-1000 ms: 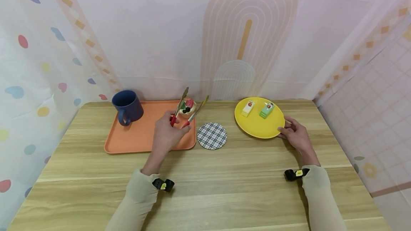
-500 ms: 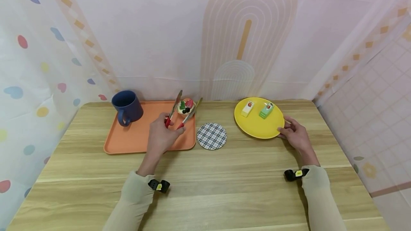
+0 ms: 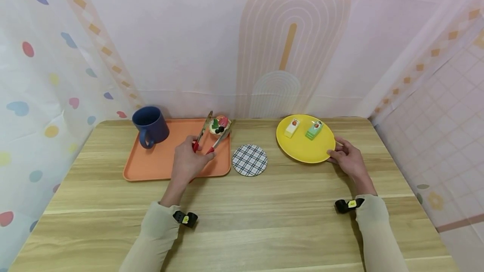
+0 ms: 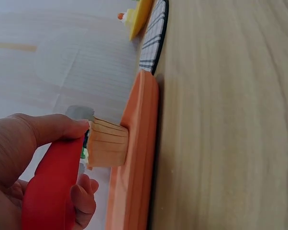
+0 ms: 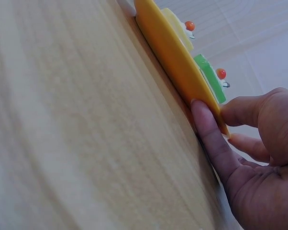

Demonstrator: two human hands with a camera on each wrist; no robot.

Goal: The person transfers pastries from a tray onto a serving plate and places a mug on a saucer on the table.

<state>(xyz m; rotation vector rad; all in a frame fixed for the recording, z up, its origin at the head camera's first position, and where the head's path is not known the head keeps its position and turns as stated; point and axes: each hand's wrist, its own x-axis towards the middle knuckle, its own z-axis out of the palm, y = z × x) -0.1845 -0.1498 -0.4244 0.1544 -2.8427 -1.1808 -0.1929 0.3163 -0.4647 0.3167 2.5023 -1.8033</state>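
Note:
My left hand (image 3: 188,160) holds a pair of tongs (image 3: 203,133) with red grips and metal arms. The arms are spread, one on either side of a small fruit tart (image 3: 220,126) standing on the orange tray (image 3: 151,170). Whether they touch it I cannot tell. In the left wrist view, the thumb lies along a red grip (image 4: 53,187), and the pleated tart cup (image 4: 108,143) sits upright on the tray. My right hand (image 3: 348,158) pinches the rim of a yellow plate (image 3: 302,150), thumb on top and fingers underneath. Two small cake slices, one cream (image 3: 292,128) and one green (image 3: 314,130), lie on the plate.
A dark blue mug (image 3: 151,127) stands on the tray's left side. Between tray and plate lies a round checked coaster (image 3: 249,160). The wooden table (image 3: 264,226) runs back to a patterned cloth (image 3: 189,45), with more cloth at both sides.
My left hand has drawn the tongs left and down, slowing lately, so the arms now sit lower around the tart. The right hand and plate have stayed put.

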